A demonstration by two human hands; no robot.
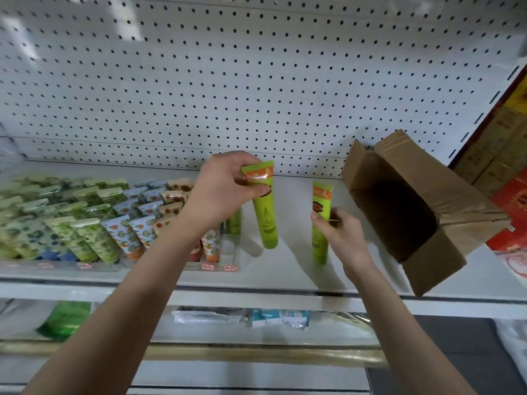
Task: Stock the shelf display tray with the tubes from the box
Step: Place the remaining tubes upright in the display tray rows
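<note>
Nearest to us, a lower shelf (285, 302) with a few wrapped packets (242, 317), not part of the action. Up over the forearms we reach the main shelf (288, 269), and on its left the clear display tray (232, 253), and it is well filled: rows of patterned tubes (94, 220) lean back in lanes of green, blue and orange print. The rightmost lane is the thin one, with a single plain green tube (234, 222) standing in it behind the left wrist, so that lane looks like the one being stocked. Now the hands: the left hand (225, 189) pinches the first green tube (266, 220) by its flat crimped end, cap hanging down, just right of the tray and above the bare shelf, not yet in a lane. The right hand (339, 232) has fingers and thumb curled round the middle of the second green tube (319, 246), upright with its cap on or just above the shelf, between the tray and the box (445, 206). That cardboard box sits tipped at the right end, flaps open, its inside too dark to count any stock. Behind it all, the white pegboard (256, 81). My read: most of the tray is done, two tubes in hand are due, and the box may hold more.
</note>
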